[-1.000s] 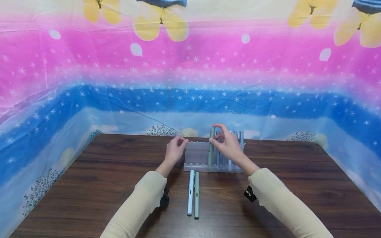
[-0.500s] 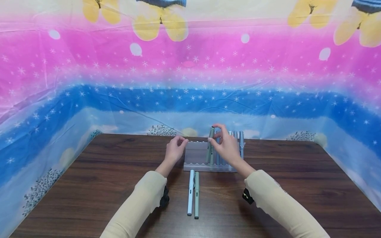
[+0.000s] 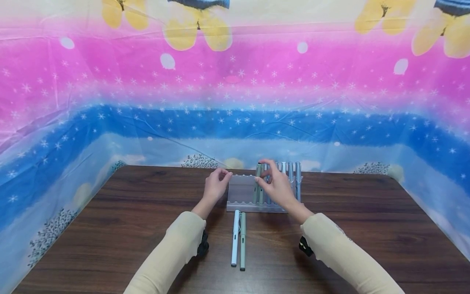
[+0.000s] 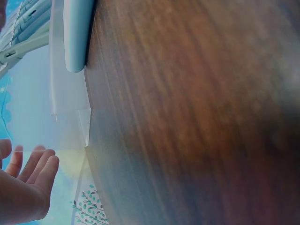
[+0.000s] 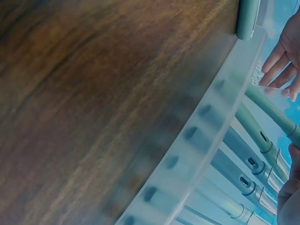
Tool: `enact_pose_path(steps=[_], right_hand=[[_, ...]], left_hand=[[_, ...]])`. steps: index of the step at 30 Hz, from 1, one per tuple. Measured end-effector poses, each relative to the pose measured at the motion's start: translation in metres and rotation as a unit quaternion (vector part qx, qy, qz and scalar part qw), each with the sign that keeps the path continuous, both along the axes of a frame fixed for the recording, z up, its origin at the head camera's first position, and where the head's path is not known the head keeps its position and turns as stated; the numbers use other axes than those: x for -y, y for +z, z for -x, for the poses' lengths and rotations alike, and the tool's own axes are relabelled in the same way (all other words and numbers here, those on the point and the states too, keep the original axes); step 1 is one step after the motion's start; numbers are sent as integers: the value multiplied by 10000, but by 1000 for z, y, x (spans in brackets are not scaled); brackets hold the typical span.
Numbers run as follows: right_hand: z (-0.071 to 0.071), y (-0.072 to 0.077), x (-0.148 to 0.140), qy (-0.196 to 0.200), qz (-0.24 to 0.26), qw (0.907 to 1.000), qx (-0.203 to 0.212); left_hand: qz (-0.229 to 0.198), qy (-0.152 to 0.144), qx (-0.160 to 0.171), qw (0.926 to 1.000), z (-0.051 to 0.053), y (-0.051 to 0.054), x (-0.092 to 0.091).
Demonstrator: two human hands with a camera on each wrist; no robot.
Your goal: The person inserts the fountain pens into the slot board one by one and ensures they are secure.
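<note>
My left hand (image 3: 216, 184) pinches the upper left corner of a clear, notched pen rack (image 3: 240, 190); in the left wrist view, the fingertips of that hand (image 4: 28, 187) meet the panel's edge. With thumb and fingers my right hand (image 3: 277, 185) holds a green pen (image 3: 255, 195) near its top. That pen stands almost upright in the rack, left of another green pen (image 3: 261, 197). The right wrist view shows the held green pen (image 5: 272, 112) with its lower end near the ledge's notches. A light blue pen (image 3: 234, 239) and a green pen (image 3: 242, 241) lie before the rack.
Several blue, grey and pale pens (image 3: 298, 179) stand in the rack's right part, some hidden behind my right hand. Brown wooden table (image 3: 147, 228) lies all around the rack. Behind the table's back edge hangs a patterned cloth (image 3: 205, 122).
My right hand has shifted the held green pen slightly left, away from the neighbouring green pen, and then lowered it. My left hand and the two lying pens have stayed put.
</note>
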State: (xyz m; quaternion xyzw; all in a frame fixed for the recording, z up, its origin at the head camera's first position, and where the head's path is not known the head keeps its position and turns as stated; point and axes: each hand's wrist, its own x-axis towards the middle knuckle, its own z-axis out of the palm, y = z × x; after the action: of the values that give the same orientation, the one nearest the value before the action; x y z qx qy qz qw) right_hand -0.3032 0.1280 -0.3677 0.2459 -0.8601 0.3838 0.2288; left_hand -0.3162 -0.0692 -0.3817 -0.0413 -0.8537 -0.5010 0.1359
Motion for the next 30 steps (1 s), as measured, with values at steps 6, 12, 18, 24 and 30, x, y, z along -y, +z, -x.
enact_pose_path(steps=[6, 12, 18, 24, 30], right_hand=[[3, 1, 0, 86, -69, 9997, 232], [5, 1, 0, 186, -120, 9993, 296], [4, 2, -2, 216, -414, 9987, 219], [6, 5, -6, 95, -877, 9961, 38], [9, 6, -8, 17, -1033, 9943, 276]], left_hand=[[67, 30, -25, 10000, 1, 0, 0], [78, 82, -37, 9999, 0, 0, 0], [44, 87, -6, 10000, 0, 1, 0], [13, 64, 26, 10000, -1, 2, -1], [-1, 50, 31, 10000, -1, 1, -1]])
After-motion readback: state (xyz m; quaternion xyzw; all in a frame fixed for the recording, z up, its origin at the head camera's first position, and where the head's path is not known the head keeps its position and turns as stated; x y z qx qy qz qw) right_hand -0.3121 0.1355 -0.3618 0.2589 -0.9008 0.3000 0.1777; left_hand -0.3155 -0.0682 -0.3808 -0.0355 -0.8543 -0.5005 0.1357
